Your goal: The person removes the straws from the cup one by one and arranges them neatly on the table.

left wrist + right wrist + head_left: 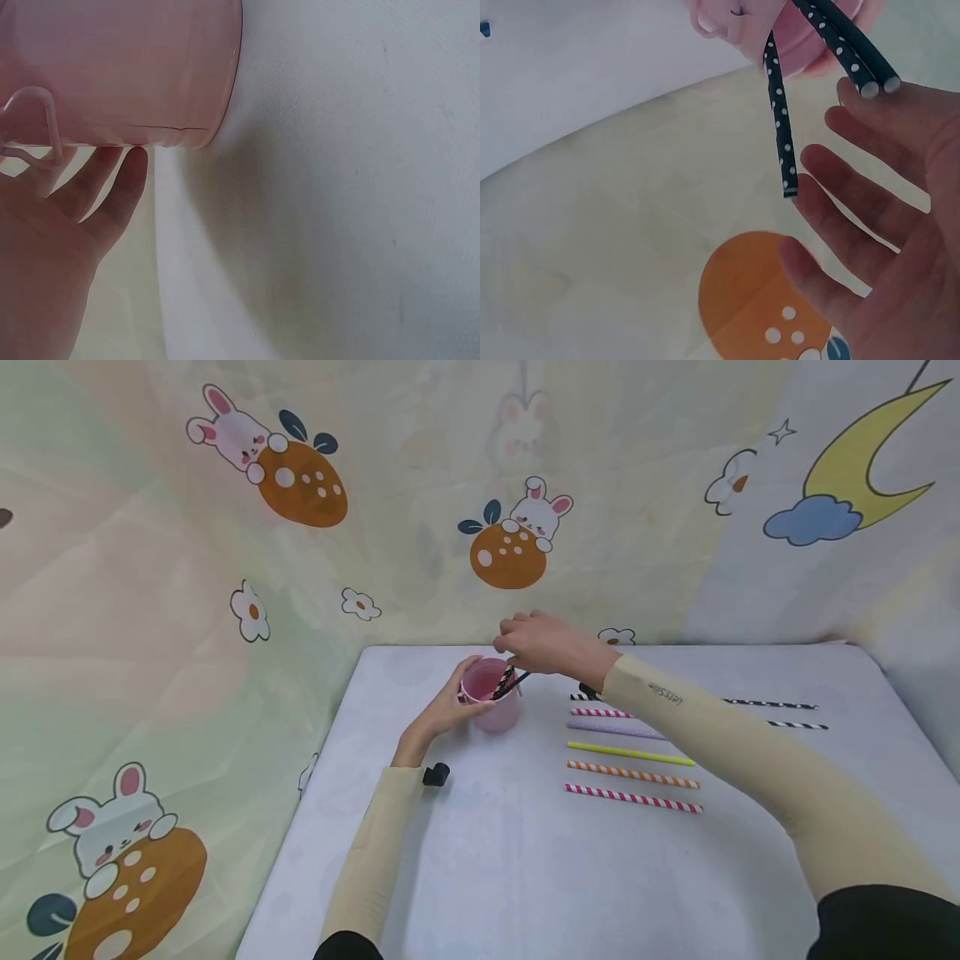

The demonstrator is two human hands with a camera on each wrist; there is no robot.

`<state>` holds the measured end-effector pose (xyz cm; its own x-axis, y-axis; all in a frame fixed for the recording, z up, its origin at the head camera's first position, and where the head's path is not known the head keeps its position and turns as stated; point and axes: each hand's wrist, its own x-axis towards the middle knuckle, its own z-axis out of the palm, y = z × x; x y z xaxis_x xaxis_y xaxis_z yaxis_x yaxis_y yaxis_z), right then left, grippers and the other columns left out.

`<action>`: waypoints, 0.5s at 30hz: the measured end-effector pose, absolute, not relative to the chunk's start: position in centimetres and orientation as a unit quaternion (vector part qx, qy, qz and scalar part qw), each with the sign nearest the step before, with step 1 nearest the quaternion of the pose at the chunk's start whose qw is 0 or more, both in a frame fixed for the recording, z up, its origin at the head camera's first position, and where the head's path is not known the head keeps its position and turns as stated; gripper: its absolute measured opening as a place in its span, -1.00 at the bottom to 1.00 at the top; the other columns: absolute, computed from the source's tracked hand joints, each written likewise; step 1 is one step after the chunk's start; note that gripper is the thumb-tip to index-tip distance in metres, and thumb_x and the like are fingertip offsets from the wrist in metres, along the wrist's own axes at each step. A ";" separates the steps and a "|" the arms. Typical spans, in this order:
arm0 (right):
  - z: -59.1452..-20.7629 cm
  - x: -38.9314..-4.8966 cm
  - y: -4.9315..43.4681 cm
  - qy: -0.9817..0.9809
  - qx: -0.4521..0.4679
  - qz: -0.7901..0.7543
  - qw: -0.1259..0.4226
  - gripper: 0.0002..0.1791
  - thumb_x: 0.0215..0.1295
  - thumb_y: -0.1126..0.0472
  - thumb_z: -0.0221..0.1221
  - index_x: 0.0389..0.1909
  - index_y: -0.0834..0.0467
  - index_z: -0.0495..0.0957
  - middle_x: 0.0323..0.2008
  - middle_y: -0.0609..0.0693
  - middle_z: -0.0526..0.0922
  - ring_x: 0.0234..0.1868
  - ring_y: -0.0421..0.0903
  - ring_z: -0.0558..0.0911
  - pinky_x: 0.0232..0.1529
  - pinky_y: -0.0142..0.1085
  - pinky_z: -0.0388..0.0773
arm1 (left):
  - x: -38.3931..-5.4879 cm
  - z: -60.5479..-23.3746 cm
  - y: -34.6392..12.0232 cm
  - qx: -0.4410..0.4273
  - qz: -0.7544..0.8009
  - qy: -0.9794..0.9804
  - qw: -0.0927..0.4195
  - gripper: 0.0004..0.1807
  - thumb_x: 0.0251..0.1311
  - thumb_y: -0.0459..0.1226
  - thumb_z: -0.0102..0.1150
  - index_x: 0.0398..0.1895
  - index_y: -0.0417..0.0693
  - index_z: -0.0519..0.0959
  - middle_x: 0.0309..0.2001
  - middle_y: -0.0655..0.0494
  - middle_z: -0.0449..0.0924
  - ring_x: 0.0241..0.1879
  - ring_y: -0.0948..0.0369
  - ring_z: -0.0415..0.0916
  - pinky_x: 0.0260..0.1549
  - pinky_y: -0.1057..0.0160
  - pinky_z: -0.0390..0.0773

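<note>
**Left hand [442, 706] holds one pink cup [497, 720]**

Nearest, five coloured straws [633, 798] lie spaced on the surface [517, 860], probably to keep them separate: two pink-striped, one orange-striped, one yellow, one purple. Black-and-white straws [798, 725] lie beyond; the sleeve [712, 735] hides their count. Farther, the left hand curls round the cup, likely steadying it. Three dark straws [781, 120] lean inside. The right hand [551, 643], fingers loosely spread, is at their tips; contact is unclear.

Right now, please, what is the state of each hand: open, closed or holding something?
Left hand: holding the pink cup.
Right hand: open, close to the black straws in the cup; whether it touches them cannot be told.
</note>
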<state>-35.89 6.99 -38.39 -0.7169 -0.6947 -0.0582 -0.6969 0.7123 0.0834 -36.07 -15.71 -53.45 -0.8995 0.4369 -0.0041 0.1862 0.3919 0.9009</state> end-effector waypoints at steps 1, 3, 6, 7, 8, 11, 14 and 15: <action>-38.5 -36.0 6.6 0.925 -0.375 0.059 0.015 -0.66 0.34 0.11 0.31 0.11 0.03 0.66 -0.01 0.06 0.65 0.06 0.06 0.59 0.20 -0.03 0.54 | -36.1 -53.5 -15.7 0.192 0.519 0.825 0.119 -0.01 0.10 0.04 0.46 0.49 0.62 0.01 0.43 0.23 0.23 0.41 0.13 0.23 0.37 -0.11 0.34; -38.6 -36.0 6.0 0.921 -0.380 0.082 0.015 -0.66 0.33 0.13 0.31 0.11 0.03 0.67 -0.03 0.06 0.66 0.04 0.05 0.59 0.17 -0.05 0.55 | -36.1 -53.5 -15.8 0.196 0.519 0.823 0.119 -0.01 0.12 0.01 0.45 0.50 0.60 0.01 0.44 0.22 0.23 0.41 0.13 0.23 0.37 -0.09 0.34; -38.9 -36.0 5.2 0.919 -0.382 0.097 0.015 -0.65 0.29 0.15 0.34 0.09 0.04 0.67 -0.05 0.07 0.66 0.03 0.06 0.59 0.15 -0.04 0.57 | -36.1 -53.4 -15.8 0.199 0.521 0.821 0.123 -0.01 0.14 -0.02 0.44 0.51 0.56 0.00 0.45 0.18 0.22 0.41 0.11 0.24 0.37 -0.07 0.35; -39.0 -35.9 5.0 0.920 -0.380 0.099 0.017 -0.63 0.27 0.14 0.37 0.10 0.04 0.67 -0.05 0.06 0.66 0.03 0.06 0.58 0.16 -0.04 0.56 | -36.1 -53.4 -15.8 0.198 0.520 0.821 0.126 -0.01 0.14 -0.02 0.44 0.52 0.55 -0.01 0.45 0.17 0.21 0.41 0.10 0.23 0.36 -0.07 0.35; -39.1 -35.9 4.9 0.919 -0.381 0.100 0.016 -0.62 0.24 0.14 0.39 0.09 0.04 0.67 -0.05 0.06 0.66 0.03 0.06 0.58 0.16 -0.03 0.56 | -36.1 -53.3 -15.8 0.197 0.521 0.821 0.128 0.00 0.14 -0.01 0.44 0.52 0.54 -0.01 0.46 0.16 0.20 0.41 0.10 0.23 0.36 -0.08 0.35; -39.6 -36.1 4.6 0.921 -0.376 0.101 0.020 -0.59 0.21 0.12 0.42 0.10 0.04 0.67 -0.04 0.06 0.66 0.03 0.06 0.57 0.18 0.00 0.54 | -36.1 -53.3 -15.7 0.194 0.521 0.821 0.131 0.00 0.13 0.01 0.44 0.52 0.55 -0.02 0.47 0.16 0.19 0.42 0.09 0.22 0.36 -0.08 0.36; -40.0 -36.2 4.4 0.922 -0.371 0.113 0.024 -0.61 0.23 0.12 0.40 0.08 0.06 0.67 -0.03 0.07 0.66 0.03 0.06 0.57 0.18 -0.01 0.54 | -36.1 -53.4 -15.7 0.194 0.521 0.822 0.127 -0.01 0.13 0.03 0.44 0.51 0.57 -0.01 0.46 0.18 0.19 0.42 0.10 0.21 0.35 -0.08 0.37; -40.1 -36.2 4.4 0.922 -0.369 0.118 0.024 -0.63 0.25 0.12 0.39 0.07 0.06 0.67 -0.03 0.07 0.67 0.03 0.06 0.58 0.18 -0.02 0.55 | -36.2 -53.4 -15.7 0.195 0.521 0.821 0.126 -0.01 0.12 0.03 0.44 0.50 0.58 0.00 0.45 0.19 0.20 0.42 0.11 0.21 0.34 -0.08 0.38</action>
